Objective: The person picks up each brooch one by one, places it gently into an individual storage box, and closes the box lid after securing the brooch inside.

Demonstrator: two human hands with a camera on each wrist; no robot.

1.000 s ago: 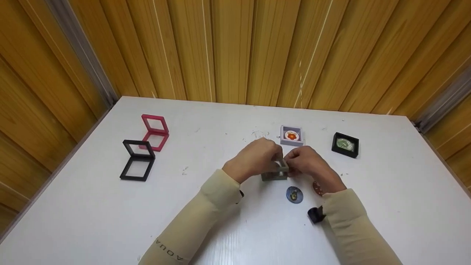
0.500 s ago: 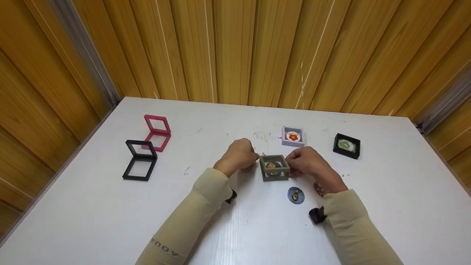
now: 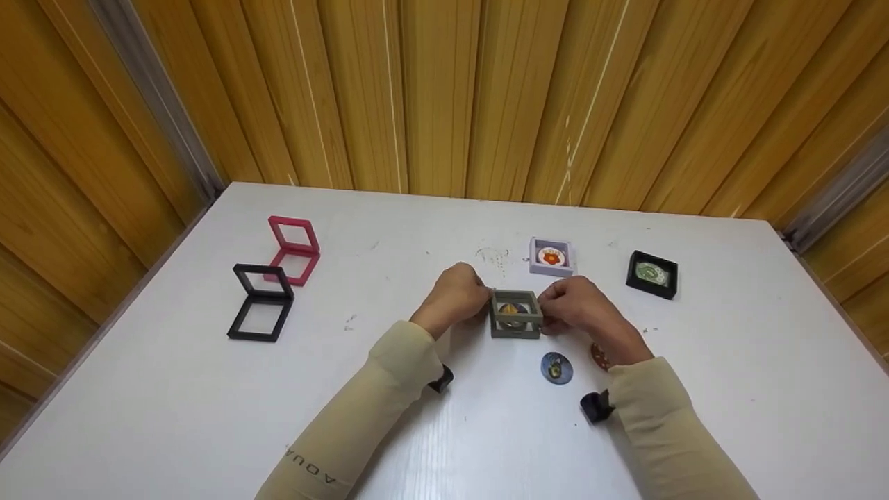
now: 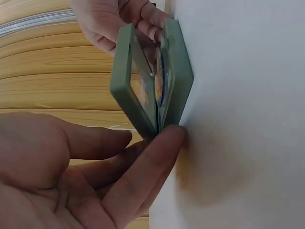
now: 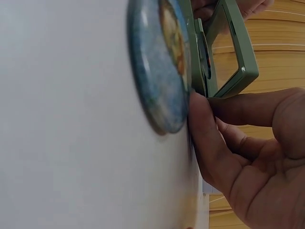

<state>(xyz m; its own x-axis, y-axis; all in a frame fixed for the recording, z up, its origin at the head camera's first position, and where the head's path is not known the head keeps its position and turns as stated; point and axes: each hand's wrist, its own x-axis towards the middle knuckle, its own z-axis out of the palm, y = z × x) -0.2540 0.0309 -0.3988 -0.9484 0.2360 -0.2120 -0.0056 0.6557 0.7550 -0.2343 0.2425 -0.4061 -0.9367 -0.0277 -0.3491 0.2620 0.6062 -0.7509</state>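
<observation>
A green floating display frame (image 3: pixel 515 335) lies on the table with its lid part-raised. Inside it is a round badge (image 3: pixel 512 312) with a yellow-orange picture. My left hand (image 3: pixel 453 294) is at the frame's left side, its fingertips touching the frame's edge near the hinge, with the thumb apart from it in the left wrist view. On the opposite side, my right hand (image 3: pixel 582 304) pinches the frame's edge between thumb and index finger. A blue round badge (image 3: pixel 557 368) lies just in front, and a reddish-brown badge (image 3: pixel 599 355) is partly hidden by the right wrist.
Two opened frames, one pink (image 3: pixel 294 251) and one black (image 3: pixel 260 304), stand at the left. Behind the hands is a lilac frame (image 3: pixel 533 267) holding a flower badge. Farther right lies a black frame (image 3: pixel 651 292) with a green badge. A wood-patterned wall (image 3: pixel 444 104) borders the table.
My left hand has drawn back to the left from over the green frame, uncovering the badge inside, and now touches the frame's left side. My right hand has stayed at the right side.
</observation>
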